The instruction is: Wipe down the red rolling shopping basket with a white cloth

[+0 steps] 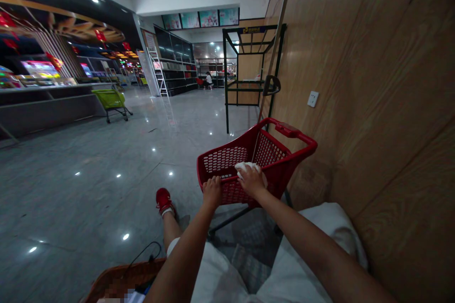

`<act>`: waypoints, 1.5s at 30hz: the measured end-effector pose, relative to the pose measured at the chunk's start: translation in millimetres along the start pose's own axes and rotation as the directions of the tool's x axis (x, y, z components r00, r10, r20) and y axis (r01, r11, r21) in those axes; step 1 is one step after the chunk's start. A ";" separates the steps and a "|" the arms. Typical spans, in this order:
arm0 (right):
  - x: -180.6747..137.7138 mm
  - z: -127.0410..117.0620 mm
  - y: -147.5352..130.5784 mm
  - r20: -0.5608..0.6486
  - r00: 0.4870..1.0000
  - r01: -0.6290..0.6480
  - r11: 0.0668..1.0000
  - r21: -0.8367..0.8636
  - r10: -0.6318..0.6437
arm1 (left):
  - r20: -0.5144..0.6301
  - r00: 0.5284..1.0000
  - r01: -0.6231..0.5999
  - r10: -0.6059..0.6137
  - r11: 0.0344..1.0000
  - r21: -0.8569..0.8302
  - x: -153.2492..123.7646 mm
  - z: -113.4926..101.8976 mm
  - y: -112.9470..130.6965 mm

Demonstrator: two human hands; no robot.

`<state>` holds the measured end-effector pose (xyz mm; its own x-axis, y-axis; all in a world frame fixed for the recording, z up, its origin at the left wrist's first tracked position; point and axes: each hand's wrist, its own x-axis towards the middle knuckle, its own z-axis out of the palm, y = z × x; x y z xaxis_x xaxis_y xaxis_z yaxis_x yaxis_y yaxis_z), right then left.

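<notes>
A red plastic shopping cart (302,154) with perforated basket walls stands in front of my knees, close to the wooden wall. My left hand (212,191) grips the near rim of its basket, fingers curled over the edge. A white cloth (245,165) is bunched in my right hand (251,181), which rests at the same rim a little farther right. My fingers partly cover the cloth, and the palm side is hidden. No items show inside the visible part of the basket.
A wood-panelled wall (341,142) with a socket (313,99) runs along the right. Behind the cart stands a dark metal frame (227,80). A green cart (109,99) is by a counter at left. A brown basket (103,284) sits low left. A person (208,80) crouches far back.
</notes>
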<state>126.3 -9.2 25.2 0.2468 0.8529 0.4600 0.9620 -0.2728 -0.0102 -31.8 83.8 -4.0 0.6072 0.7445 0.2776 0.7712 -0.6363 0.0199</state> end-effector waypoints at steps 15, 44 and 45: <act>-5.4 -30.9 148.6 -0.045 0.969 0.227 0.951 -0.208 -0.241 | -0.017 0.998 -0.062 0.062 0.998 -0.021 0.1 1.3 -8.4; -7.7 -41.3 131.9 0.015 0.993 0.121 0.973 -0.196 -0.120 | -0.005 1.000 -0.015 0.014 1.000 -0.025 6.2 -2.4 -9.6; -7.3 -34.1 114.8 0.014 0.992 0.123 0.977 -0.172 -0.122 | -0.004 1.000 -0.008 0.008 1.000 -0.024 4.6 -3.1 -5.5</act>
<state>231.0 -61.9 50.9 0.1288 0.8862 0.4451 0.9504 -0.2384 0.1996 -33.8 90.1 0.2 0.6125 0.7387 0.2813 0.7614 -0.6470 0.0411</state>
